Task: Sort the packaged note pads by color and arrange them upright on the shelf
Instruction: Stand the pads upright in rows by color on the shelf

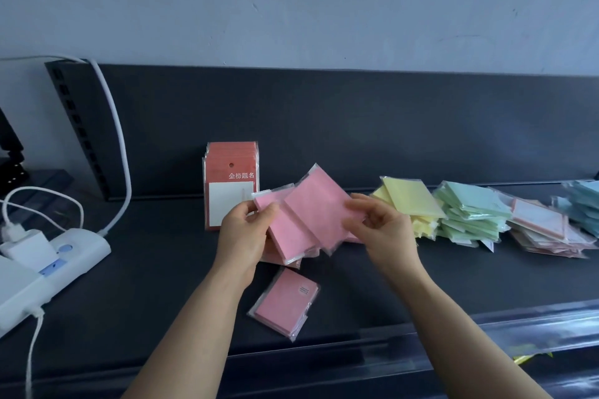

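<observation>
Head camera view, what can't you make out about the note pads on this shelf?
Pink note pads, head view: count unclear, since they overlap and the left hand and right hand cover parts.
Blue pile, head view: cut off by the right edge.
Upright red pads, head view: lower right corner hidden by the left hand.
Flat pink pack, head view: label print too small to read.
</observation>
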A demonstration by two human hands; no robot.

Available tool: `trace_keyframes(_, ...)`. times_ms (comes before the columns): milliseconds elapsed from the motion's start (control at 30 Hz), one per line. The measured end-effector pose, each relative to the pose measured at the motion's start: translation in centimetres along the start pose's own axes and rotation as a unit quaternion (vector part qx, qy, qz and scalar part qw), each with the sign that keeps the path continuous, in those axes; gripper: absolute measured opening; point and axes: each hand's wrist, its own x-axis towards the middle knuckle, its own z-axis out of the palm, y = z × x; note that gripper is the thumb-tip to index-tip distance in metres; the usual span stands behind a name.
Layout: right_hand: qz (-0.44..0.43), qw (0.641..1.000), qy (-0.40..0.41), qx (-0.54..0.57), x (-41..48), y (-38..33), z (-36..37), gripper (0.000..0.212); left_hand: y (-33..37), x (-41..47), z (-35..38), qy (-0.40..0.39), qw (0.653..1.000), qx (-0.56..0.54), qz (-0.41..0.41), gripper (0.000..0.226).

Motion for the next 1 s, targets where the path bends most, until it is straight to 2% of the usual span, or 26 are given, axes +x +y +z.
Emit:
trace_keyframes(133,0.044,0.997,0.038,0.053,0.8,-0.1,-0.8,0.03,0.2,0.1,-0.7,-0.039,0.998,-0.028,-0.043,0.015)
trace_keyframes(200,0.054,0.996,0.02,0.068,1.0,-0.2,-1.0,0.021,0.1,0.2,-1.0,-0.045,0.998,-0.026,-0.044,0.016)
trace_keyframes(300,0.032,0.995,-0.011,0.098,1.3,-0.9,-1.4,0.012,0.0,0.5,-1.6,-0.013,1.0,0.001,-0.019,0.015)
trace_keyframes(400,0.012,0.993,-0.051,0.106,1.7,-1.6,-1.8,0.013,0.7,0.4,-1.9,0.01,0.991,0.118,0.065,0.024)
trace_keyframes(467,0.009,0.995,-0.082,0.059,1.9,-1.7,-1.5,0.018,1.3,0.3,-1.7,-0.01,0.971,0.206,0.123,0.03)
trace_keyframes(533,0.024,0.995,-0.091,0.019,1.8,-1.5,-0.7,0.02,1.8,0.2,-1.1,-0.048,0.957,0.259,0.121,0.029)
trace_keyframes(600,0.046,0.996,-0.081,-0.005,1.7,-1.3,0.1,0.016,2.3,0.0,-0.6,-0.088,0.951,0.284,0.084,0.02)
trace_keyframes(667,0.05,0.995,-0.076,-0.03,1.8,-1.0,0.5,0.013,2.6,-0.3,-0.5,-0.133,0.948,0.282,0.06,0.017)
trace_keyframes(833,0.06,0.993,-0.096,-0.019,1.8,-1.0,1.3,0.014,2.7,-0.8,-0.6,-0.245,0.939,0.228,0.077,0.04)
trace_keyframes(933,0.042,0.996,-0.078,0.004,1.8,-1.4,1.8,0.013,2.1,-0.2,-0.4,-0.196,0.953,0.202,0.112,0.05)
trace_keyframes(1000,0.038,0.998,-0.05,0.026,1.8,-1.4,2.1,0.016,1.7,0.1,-0.4,-0.138,0.979,0.119,0.092,0.052)
